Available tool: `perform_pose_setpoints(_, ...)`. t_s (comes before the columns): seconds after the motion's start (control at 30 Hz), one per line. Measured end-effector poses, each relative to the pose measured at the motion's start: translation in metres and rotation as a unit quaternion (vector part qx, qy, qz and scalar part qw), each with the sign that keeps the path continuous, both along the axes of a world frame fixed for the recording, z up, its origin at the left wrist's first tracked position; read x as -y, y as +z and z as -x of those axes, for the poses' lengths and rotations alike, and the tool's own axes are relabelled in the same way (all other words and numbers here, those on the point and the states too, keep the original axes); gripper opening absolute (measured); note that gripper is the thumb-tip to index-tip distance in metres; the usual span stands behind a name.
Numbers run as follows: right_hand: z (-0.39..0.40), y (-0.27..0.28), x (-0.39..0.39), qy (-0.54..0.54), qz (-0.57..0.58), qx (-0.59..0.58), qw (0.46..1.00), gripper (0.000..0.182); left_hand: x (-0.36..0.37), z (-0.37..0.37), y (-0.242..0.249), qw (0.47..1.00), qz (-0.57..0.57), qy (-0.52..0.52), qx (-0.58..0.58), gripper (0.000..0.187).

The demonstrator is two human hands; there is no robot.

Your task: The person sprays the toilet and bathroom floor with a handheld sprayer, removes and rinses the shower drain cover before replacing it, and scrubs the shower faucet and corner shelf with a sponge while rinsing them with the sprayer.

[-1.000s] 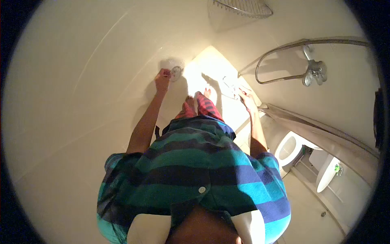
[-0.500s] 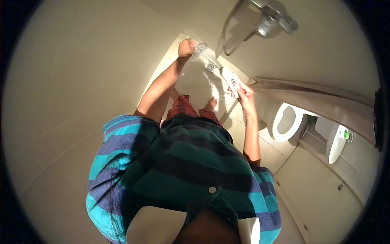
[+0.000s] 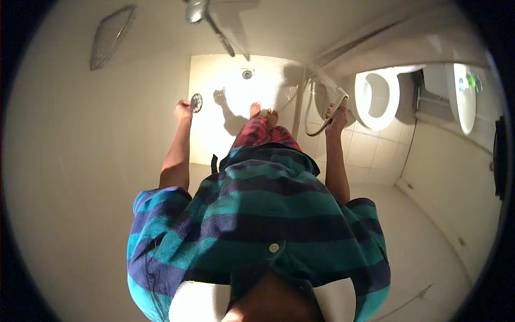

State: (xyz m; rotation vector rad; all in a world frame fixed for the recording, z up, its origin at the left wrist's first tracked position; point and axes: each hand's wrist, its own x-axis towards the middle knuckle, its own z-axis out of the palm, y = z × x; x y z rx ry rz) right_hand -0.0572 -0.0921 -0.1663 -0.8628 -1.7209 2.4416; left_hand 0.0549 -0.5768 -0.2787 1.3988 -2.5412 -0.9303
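My left hand is closed on the edge of a round, perforated drain cover, held out to the left above the shower floor. On the right, my right hand is wrapped round the handle of a white hand shower. A blurred spray of water leaves its head up and to the left, toward the wall. The shower hose loops down beside the hand. In the shower floor is a round drain.
A metal shower mixer juts from the wall, and a wire corner shelf hangs at upper left. To the right stand a toilet and a washbasin. Bare feet stand on the brightly lit wet floor.
My left hand has moved left with the drain cover, away from the water. My right hand has shifted right, and the spray now points toward the wall instead of the cover. The view has turned.
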Motion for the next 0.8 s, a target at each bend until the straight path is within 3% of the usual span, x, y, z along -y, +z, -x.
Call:
perform_pose_setpoints(0.13, 0.004, -0.038, -0.033, -0.125, 0.116, 0.014, 0.985, 0.04, -0.008, 0.011, 0.033, 0.998, -0.016, -0.041, 0.035, 0.01)
perform_pose_setpoints(0.23, -0.014, -0.055, -0.053, -0.315, 0.148, 0.083, 0.934, 0.034, -0.013, 0.02, 0.056, 0.994, 0.001, -0.101, 0.039, 0.011)
perform_pose_setpoints(0.33, -0.08, -0.102, -0.098, -0.415, 0.218, 0.082, 0.88, 0.041, -0.019, 0.022, 0.073, 0.989, -0.001, -0.147, 0.032, 0.01)
perform_pose_setpoints(0.47, -0.178, -0.093, -0.139, -0.637, 0.243, 0.137, 0.719, 0.052, -0.018, 0.025, 0.097, 0.976, 0.012, -0.215, 0.027, 0.013)
perform_pose_setpoints(0.53, -0.219, -0.073, -0.152, -0.743, 0.199, 0.182, 0.613, 0.054, -0.009, 0.026, 0.101, 0.977, -0.067, -0.2, -0.016, 0.014)
perform_pose_setpoints(0.57, -0.24, -0.064, -0.156, -0.768, 0.197, 0.171, 0.585, 0.054, -0.008, 0.028, 0.104, 0.975, -0.11, -0.189, -0.038, 0.015)
perform_pose_setpoints(0.63, -0.287, -0.06, -0.151, -0.812, 0.191, 0.154, 0.53, 0.054, -0.025, 0.027, 0.133, 0.969, -0.051, -0.239, -0.025, 0.017)
perform_pose_setpoints(0.67, -0.307, -0.068, -0.146, -0.814, 0.166, 0.142, 0.538, 0.053, -0.035, 0.027, 0.147, 0.962, 0.001, -0.271, -0.008, 0.017)
perform_pose_setpoints(0.7, -0.341, -0.102, -0.143, -0.694, -0.024, 0.294, 0.657, 0.05, -0.038, 0.028, 0.153, 0.952, 0.052, -0.303, 0.006, 0.018)
perform_pose_setpoints(0.73, -0.376, -0.145, -0.144, -0.509, -0.213, 0.419, 0.721, 0.047, -0.035, 0.032, 0.152, 0.96, 0.018, -0.28, 0.013, 0.017)
perform_pose_setpoints(0.77, -0.382, -0.152, -0.144, -0.285, -0.315, 0.529, 0.735, 0.044, -0.03, 0.035, 0.148, 0.958, -0.002, -0.287, -0.002, 0.016)
perform_pose_setpoints(0.8, -0.388, -0.158, -0.144, -0.069, -0.437, 0.584, 0.68, 0.042, -0.024, 0.034, 0.143, 0.956, -0.024, -0.293, -0.015, 0.016)
